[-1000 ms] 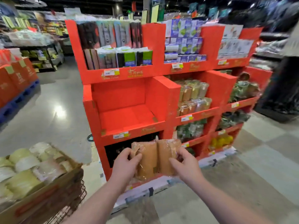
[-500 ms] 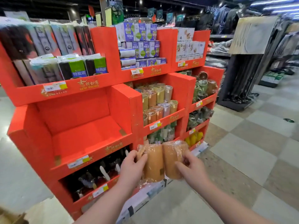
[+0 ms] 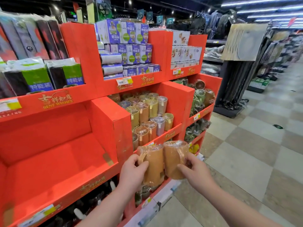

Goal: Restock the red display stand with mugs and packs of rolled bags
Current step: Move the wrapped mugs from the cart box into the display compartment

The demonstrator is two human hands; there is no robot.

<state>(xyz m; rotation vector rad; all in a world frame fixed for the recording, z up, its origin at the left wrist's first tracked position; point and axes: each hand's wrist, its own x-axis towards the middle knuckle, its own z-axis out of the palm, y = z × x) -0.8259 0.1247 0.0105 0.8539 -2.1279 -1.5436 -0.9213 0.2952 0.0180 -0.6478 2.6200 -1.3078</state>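
Head view: your left hand point(image 3: 133, 172) and right hand point(image 3: 195, 172) each grip one tan mug, with the fingers curled in at the handle side. The left mug point(image 3: 155, 164) and right mug point(image 3: 173, 159) are tall, matte cylinders, each wrapped in crinkled clear film. You hold them side by side and touching, in front of the red display stand point(image 3: 105, 51) and just below its mug shelf.

The stand is smooth red cardboard with boxy compartments, and the wide compartment point(image 3: 49, 145) on your left shows only its bare red floor. The shelved mugs point(image 3: 147, 112) are film-wrapped too, in tan, olive and grey, stacked in two tiers.

Gold script with "BEST WISHES" point(image 3: 55, 99) runs along the shelf fronts. The green-labelled packs point(image 3: 65, 74) read "特能装", as do the purple boxes point(image 3: 131, 53) beside the white rolls point(image 3: 111, 58).

The price tags point(image 3: 124, 81) are too blurred to read. The dark goods point(image 3: 91, 202) on the bottom shelf are hard to make out, and the stand's left end is cut off by the frame.
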